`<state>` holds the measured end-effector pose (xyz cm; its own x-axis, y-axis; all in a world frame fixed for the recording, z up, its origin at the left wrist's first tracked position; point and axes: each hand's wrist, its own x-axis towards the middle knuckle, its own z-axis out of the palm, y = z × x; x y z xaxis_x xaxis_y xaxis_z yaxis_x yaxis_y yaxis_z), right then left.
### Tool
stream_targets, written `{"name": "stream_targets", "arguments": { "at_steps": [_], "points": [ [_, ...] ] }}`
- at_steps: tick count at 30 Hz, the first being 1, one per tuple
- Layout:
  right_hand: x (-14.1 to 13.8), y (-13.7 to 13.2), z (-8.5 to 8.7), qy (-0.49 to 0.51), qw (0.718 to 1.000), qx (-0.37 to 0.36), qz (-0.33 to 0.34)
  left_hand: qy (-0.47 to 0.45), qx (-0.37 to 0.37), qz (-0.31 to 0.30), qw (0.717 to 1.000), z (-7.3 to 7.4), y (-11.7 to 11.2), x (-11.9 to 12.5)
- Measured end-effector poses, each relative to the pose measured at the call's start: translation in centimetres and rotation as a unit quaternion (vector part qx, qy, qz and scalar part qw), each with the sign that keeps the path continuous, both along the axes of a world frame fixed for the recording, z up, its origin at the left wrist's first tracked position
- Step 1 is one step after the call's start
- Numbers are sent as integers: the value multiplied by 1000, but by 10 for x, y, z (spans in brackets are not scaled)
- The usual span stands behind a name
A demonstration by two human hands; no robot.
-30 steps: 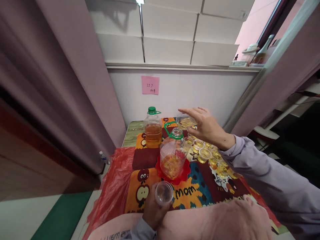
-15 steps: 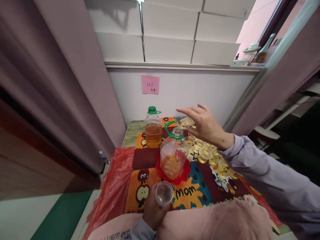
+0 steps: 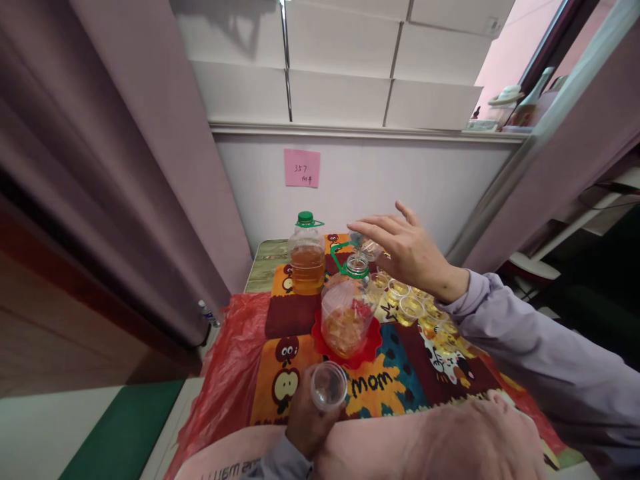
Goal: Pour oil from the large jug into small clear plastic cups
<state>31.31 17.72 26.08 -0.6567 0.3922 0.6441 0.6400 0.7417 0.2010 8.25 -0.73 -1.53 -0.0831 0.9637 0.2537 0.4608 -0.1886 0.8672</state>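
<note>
My left hand (image 3: 306, 420) is wrapped round a clear plastic cup (image 3: 329, 387) near the table's front edge, its mouth facing up. My right hand (image 3: 407, 250) grips another clear cup (image 3: 367, 245), partly hidden by the fingers and tilted over the mouth of an uncapped clear bottle (image 3: 349, 320). That bottle has a green handle ring and amber liquid in its lower part, and it stands on a red scalloped dish (image 3: 376, 350). Under my right forearm, several clear cups (image 3: 411, 308) of yellow liquid stand close together.
A second bottle (image 3: 307, 263) with a green cap and amber liquid stands behind, to the left. A patterned cloth (image 3: 295, 313) and red plastic sheet (image 3: 220, 367) cover the table. Behind is a white wall with a pink note (image 3: 302, 168); curtains flank both sides.
The cup in my right hand has tipped further over the bottle's mouth, with the fingers shifting slightly left. My left hand and its cup have stayed nearly still.
</note>
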Motion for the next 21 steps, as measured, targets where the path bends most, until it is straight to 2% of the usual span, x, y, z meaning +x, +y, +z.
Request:
{"name": "stream_targets", "arguments": {
  "at_steps": [8, 15, 18, 21],
  "points": [
    [0, 0, -1, -54, 994, 75, 62, -10, -20, 16, 1000, -7, -1, -1],
    [0, -1, 5, -66, 989, 77, 104, -21, -5, 12, 1000, -8, 0, -1],
    [3, -19, 6, 15, 994, 71, 77, -23, -7, 9, 1000, -7, 0, 0],
    [5, -60, -11, 196, 979, 8, 50, -24, -5, 13, 1000, -5, 0, -1]
  ]
}}
